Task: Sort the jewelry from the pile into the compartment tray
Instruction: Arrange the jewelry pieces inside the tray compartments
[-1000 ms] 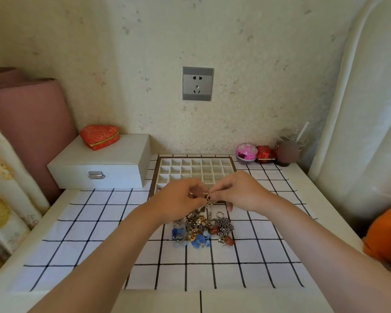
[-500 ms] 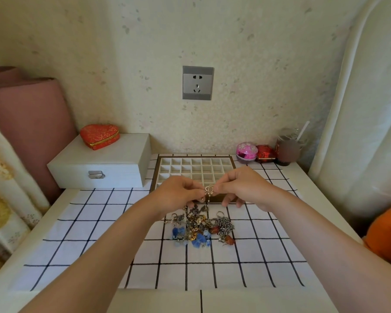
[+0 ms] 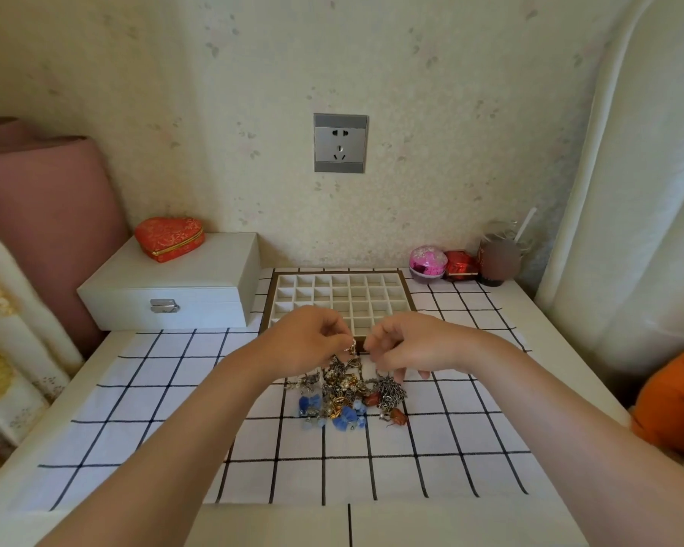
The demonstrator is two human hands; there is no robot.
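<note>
My left hand [image 3: 309,341] had its thumb and forefinger pinched on a small gold piece [image 3: 351,346], held just above the heap. My right hand [image 3: 407,345] hung close beside it, a narrow gap between the 2, its fingers curled down with the tips near the top of the heap; I could not tell whether they held anything. Directly under both hands lay the pile [image 3: 346,392] of jewelry, a tangle of silver and gold chains with blue pieces on the side nearest me and 2 reddish pieces under my right hand. Whether the gold piece was linked to the tangle below, I could not tell. Just beyond my knuckles sat the compartment tray [image 3: 408,294], its brown frame around rows of small white cells; my hands hid its near edge, and none of the cells I could see held anything. All of this rested on a checked cloth [image 3: 174,408]. Farther off past my left hand stood a white box [image 3: 174,278] with a red heart-shaped box [image 3: 169,238] on its lid. Past my right hand, against the wall, were a pink tin [image 3: 428,261], a red box [image 3: 459,264] and a cup [image 3: 498,262] in a row. A wall socket [image 3: 340,143] sat high above the tray.
</note>
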